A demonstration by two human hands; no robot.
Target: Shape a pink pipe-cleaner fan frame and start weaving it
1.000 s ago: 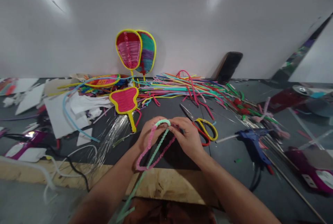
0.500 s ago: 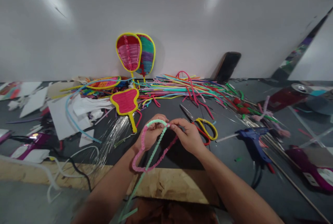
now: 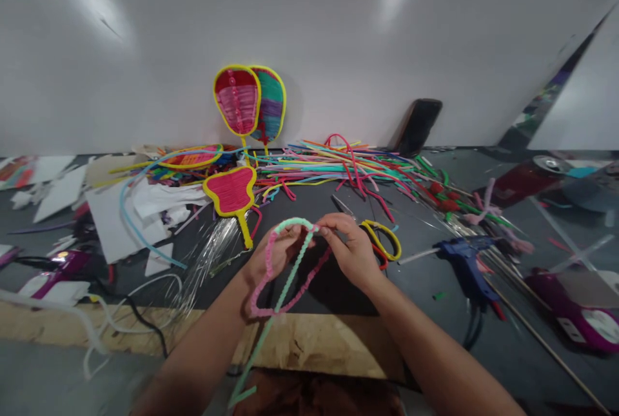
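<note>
Between my hands hangs a loop of twisted pipe cleaners (image 3: 262,286), pink along most of its length and mint green at the top. A straight green stretch crosses its middle and runs down as a tail towards my lap. My left hand (image 3: 285,245) is closed on the green upper part from behind, its fingers partly hidden by the loop. With thumb and index finger, my right hand (image 3: 349,247) pinches the pink joint at the loop's top right. Just beyond that hand lie scissors (image 3: 384,240) with yellow and red handles.
A pile of coloured pipe cleaners (image 3: 329,164) runs along the board. Finished fans (image 3: 236,100) lean there, with a pink and yellow one (image 3: 231,191) in front. A phone (image 3: 420,126), a blue glue gun (image 3: 467,267) and a can (image 3: 525,180) are on the right.
My left fingers have shifted a little behind the loop, and the right hand has moved slightly right. The pinch at the joint stays. The view has tilted a little.
</note>
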